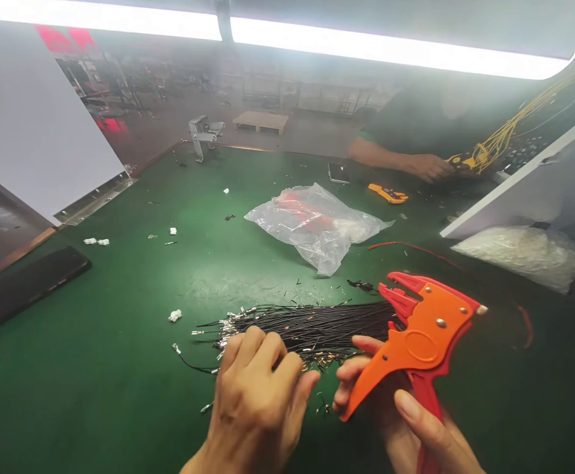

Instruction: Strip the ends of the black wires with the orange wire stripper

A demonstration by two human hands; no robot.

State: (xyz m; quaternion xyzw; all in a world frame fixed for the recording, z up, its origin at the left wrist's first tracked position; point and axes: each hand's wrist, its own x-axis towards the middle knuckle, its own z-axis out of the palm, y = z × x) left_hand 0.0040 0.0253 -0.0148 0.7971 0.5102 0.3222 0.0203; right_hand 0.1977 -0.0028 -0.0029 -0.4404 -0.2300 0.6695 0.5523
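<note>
In my right hand point(430, 421) is an orange and red wire stripper point(423, 322), its handles in my grip and its jaws pointing up and left. A bundle of black wires point(312, 329) lies across the green table, with metal terminals point(228, 326) at its left end and copper-coloured ends along its near side. My left hand point(258, 395) is closed over the near left part of this bundle. Its fingertips are hidden, so what they hold cannot be made out. One wire with a terminal point(183, 355) sticks out to the left.
Beyond the wires lies a clear plastic bag point(312, 224) with red and white contents. A yellow stripper point(387, 193) and a phone point(338, 173) sit further back. A co-worker's hand point(428, 166) holds a yellow tool near yellow wires. A white-filled bag point(524, 253) is at right, a black case point(35, 283) at left.
</note>
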